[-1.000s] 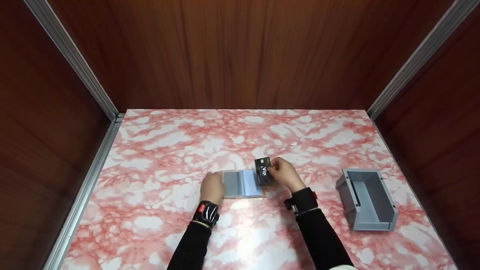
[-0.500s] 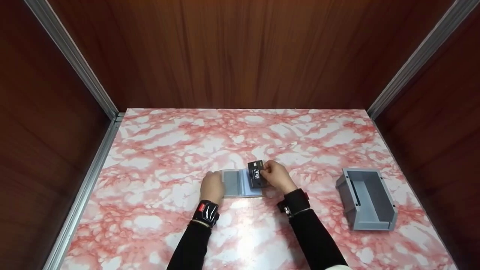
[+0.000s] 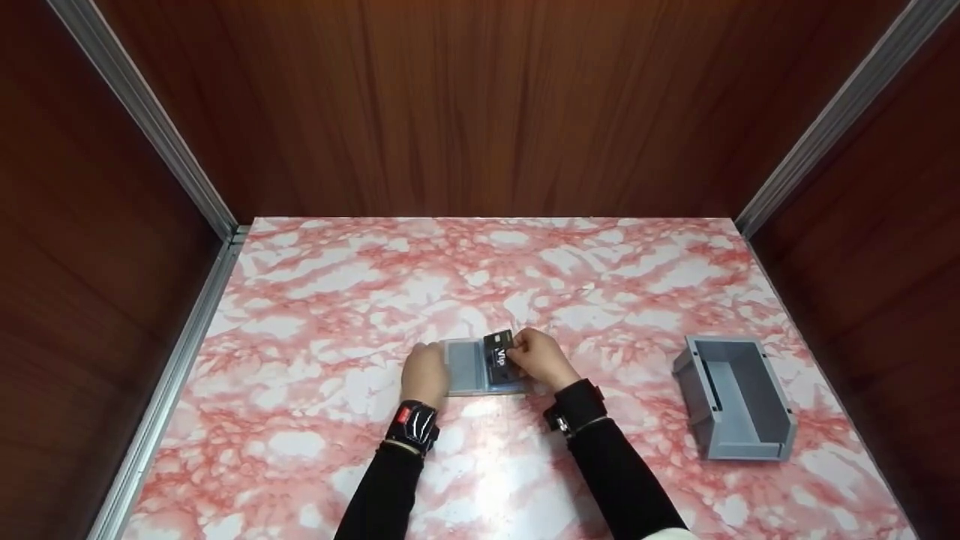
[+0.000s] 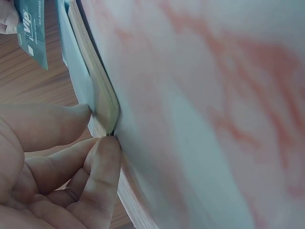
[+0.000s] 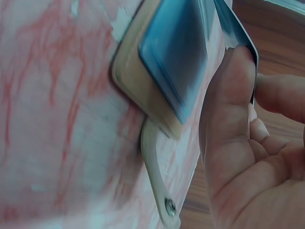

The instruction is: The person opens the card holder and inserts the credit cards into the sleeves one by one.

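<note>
An open card holder (image 3: 463,367) with clear plastic sleeves lies on the table. My left hand (image 3: 424,375) pinches its left edge; in the left wrist view the thumb (image 4: 57,125) lies on the sleeve side and fingertips touch the cover's corner. Between thumb and fingers, my right hand (image 3: 546,360) holds a black VIP card (image 3: 498,358) by its right side. The card is slightly tilted over the right-hand sleeves; in the right wrist view the card (image 5: 240,33) stands apart from the blue-tinted sleeves (image 5: 178,57). From the tan cover (image 5: 127,81) a strap with a metal snap (image 5: 170,207) sticks out.
A grey plastic bin (image 3: 739,397) stands on the right of the red-and-white marbled table (image 3: 480,262). Dark wood-grain panels (image 3: 480,112) enclose the back and sides, with metal rails (image 3: 142,112) in the corners.
My right hand has moved left with the VIP card, from the card holder's right edge to over its right-hand sleeves. The left hand and card holder have stayed in place.
</note>
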### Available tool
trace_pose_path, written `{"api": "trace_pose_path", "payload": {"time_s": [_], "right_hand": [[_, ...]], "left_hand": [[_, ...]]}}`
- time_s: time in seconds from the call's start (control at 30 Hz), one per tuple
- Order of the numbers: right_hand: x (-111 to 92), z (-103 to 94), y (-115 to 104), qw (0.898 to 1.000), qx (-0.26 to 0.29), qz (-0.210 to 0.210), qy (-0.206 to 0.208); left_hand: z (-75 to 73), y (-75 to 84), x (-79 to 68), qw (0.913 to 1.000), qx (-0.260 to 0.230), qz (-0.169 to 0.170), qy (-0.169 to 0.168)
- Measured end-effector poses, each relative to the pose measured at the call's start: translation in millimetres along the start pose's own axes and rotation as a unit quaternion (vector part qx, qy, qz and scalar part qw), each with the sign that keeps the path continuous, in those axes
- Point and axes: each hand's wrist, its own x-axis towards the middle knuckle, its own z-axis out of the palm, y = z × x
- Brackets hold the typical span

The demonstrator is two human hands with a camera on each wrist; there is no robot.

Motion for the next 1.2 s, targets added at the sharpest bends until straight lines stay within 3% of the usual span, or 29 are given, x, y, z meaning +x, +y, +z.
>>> {"api": "trace_pose_path", "payload": {"time_s": [0.3,0.53,0.87,1.2], "right_hand": [[1,7.7,-3,1.000,-0.028,-0.006,-0.011],[3,11.8,-4,0.998,-0.054,0.022,-0.002],[7,16.7,-6,0.999,0.000,0.034,-0.003],[9,16.4,-4,0.998,-0.050,0.034,0.002]], "left_hand": [[-0.3,0.5,-0.3,0.9999,-0.005,0.011,0.007],[-0.1,0.2,-0.5,0.9999,-0.002,0.011,0.006],[-0.9,0.2,-0.2,1.0000,-0.002,0.001,-0.005],[-1.2,-0.3,-0.4,0.9999,0.003,0.011,0.003]]}}
